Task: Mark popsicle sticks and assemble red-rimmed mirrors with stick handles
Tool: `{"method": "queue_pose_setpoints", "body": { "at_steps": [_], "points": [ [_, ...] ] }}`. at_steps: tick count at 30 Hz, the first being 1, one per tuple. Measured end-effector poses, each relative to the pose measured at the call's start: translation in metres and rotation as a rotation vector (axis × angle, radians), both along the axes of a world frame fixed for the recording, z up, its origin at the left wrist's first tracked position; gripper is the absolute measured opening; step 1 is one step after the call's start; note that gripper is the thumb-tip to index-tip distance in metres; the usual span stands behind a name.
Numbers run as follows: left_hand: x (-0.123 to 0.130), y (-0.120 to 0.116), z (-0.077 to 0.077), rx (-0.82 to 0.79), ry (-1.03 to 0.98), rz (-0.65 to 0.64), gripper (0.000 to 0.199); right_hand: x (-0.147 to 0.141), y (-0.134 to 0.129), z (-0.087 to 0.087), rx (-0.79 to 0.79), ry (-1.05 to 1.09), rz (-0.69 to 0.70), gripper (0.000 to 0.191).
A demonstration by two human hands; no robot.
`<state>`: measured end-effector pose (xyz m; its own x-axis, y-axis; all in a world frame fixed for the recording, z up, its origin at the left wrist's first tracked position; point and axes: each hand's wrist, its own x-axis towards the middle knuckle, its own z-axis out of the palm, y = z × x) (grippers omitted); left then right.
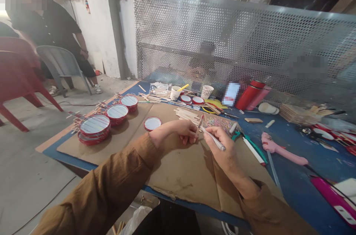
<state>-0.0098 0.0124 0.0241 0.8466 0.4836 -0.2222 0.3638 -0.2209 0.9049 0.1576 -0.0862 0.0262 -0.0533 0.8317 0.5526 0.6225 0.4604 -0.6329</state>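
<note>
Over the brown cardboard (180, 179), my left hand (187, 131) pinches a small wooden stick (199, 123) with a reddish tip, held upright. My right hand (222, 144) grips a white marker-like pen (214, 139), its tip close to the stick. Behind my hands lie a pile of flat wooden sticks (185, 113) and a heap of small colourful pieces (218, 123). Left of my left hand sits a round red-rimmed disc (152, 123). Several red drum-like rounds with sticks across them, one of them large (94, 125), stand at the cardboard's left.
To the right are green-handled pliers (257, 149), a pink glue gun (283, 151) and a magenta box (332, 198). A red bottle (250, 95), a phone (231, 94) and paper cups (207, 91) stand before a perforated metal panel (172, 35). A person (52, 23) stands by chairs at left.
</note>
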Motion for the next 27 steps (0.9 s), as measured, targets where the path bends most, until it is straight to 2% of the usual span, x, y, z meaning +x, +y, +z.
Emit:
{"method": "queue_pose_setpoints", "body": {
  "at_steps": [27],
  "points": [
    [0.0003, -0.0011, 0.0041, -0.015, 0.01, 0.01, 0.012, 0.002, 0.001, -0.0008, -0.014, -0.006, 0.0, 0.016]
  ]
}}
